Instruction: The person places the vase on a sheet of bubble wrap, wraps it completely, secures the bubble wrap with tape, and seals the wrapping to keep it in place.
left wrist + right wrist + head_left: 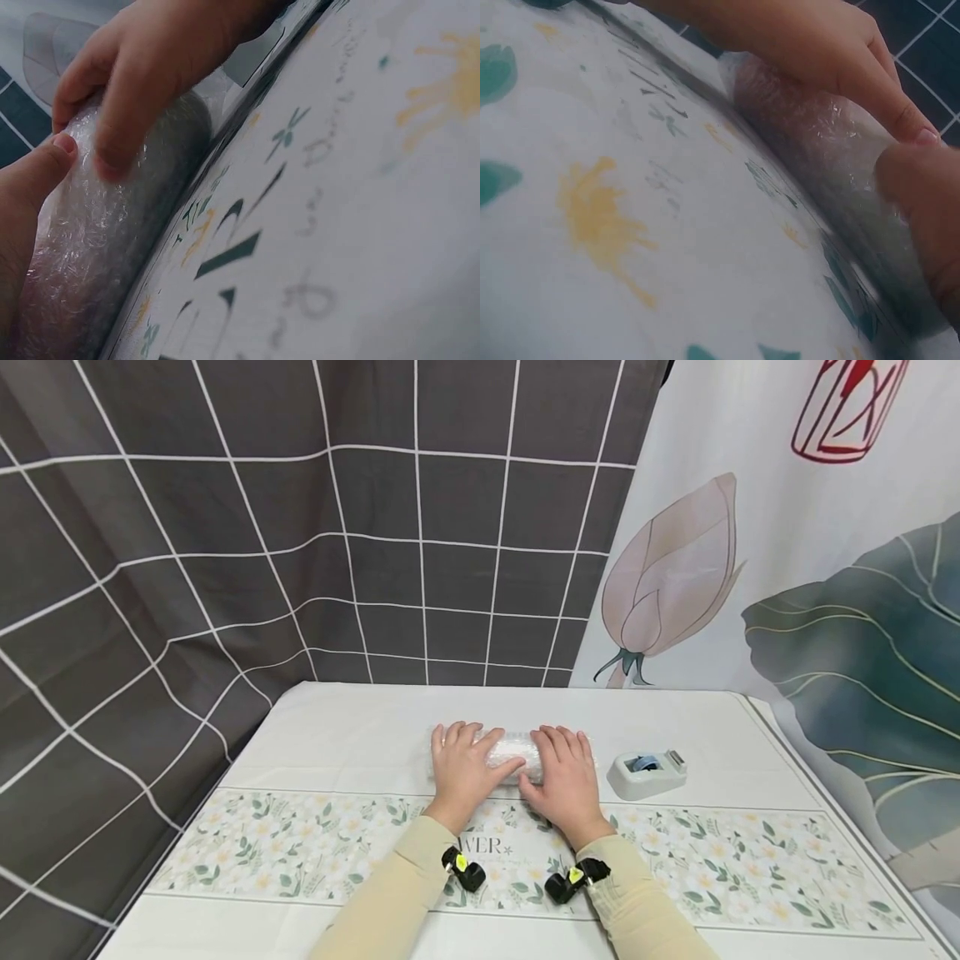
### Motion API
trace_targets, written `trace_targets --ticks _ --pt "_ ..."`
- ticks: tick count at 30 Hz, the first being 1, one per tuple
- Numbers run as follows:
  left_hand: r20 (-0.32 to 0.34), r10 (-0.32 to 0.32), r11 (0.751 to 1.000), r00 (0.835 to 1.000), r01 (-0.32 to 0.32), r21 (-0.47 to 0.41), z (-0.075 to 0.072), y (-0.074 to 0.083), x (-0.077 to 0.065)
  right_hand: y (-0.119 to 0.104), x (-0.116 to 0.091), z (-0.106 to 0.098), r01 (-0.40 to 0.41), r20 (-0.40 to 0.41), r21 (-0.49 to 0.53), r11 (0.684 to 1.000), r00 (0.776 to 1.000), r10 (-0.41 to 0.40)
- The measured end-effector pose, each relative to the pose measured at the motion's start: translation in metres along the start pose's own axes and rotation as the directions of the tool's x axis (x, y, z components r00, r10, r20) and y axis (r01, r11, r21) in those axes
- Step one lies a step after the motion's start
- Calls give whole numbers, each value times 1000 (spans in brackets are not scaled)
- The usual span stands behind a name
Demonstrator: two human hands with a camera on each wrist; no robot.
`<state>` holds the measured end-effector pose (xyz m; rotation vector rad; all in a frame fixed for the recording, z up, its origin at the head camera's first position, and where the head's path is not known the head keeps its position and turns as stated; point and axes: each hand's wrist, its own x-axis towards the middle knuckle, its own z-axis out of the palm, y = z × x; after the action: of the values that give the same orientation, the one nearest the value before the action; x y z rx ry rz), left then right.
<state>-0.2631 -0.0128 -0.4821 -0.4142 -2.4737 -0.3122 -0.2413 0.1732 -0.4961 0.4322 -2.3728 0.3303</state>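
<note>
A cylindrical bundle in clear bubble wrap (pixel 512 752) lies crosswise on the table, with a pinkish tint at its left part in the right wrist view. My left hand (pixel 463 772) holds its left part, fingers spread over the top and thumb pointing right along the wrap. On the right part, my right hand (pixel 561 781) has its fingers over the far side and its thumb at the near side. In the left wrist view the left thumb (pixel 45 169) presses the bubble wrap (pixel 90 247) close to the right hand (pixel 150 67). What the wrap encloses is hidden.
A white tape dispenser (pixel 647 775) with a blue roll stands just right of the right hand. The white tablecloth (pixel 330 735) carries a floral band. Behind hang a dark grid-patterned curtain (pixel 465 577) and a white flower-printed cloth (pixel 750 635).
</note>
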Motion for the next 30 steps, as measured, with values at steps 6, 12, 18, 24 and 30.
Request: trace_targets --ticks 6,12,18,24,30 --pt "-9 1 1000 1000 -1 0 1 -2 1 0 -1 0 -2 73 -37 999 997 5" --pt "3 6 1000 1000 -6 2 2 -3 -1 4 -4 -1 20 41 77 997 999 -23" --pt "20 5 1000 1000 -5 -16 1 -3 -3 16 -5 0 -31 -193 379 925 975 112" --pt "-5 25 1000 1000 -25 -17 3 -3 -6 24 -10 -2 -245 -67 576 780 937 344" --pt "-57 49 997 997 -51 -50 4 -3 -6 25 -10 -7 -440 164 651 618 877 452"
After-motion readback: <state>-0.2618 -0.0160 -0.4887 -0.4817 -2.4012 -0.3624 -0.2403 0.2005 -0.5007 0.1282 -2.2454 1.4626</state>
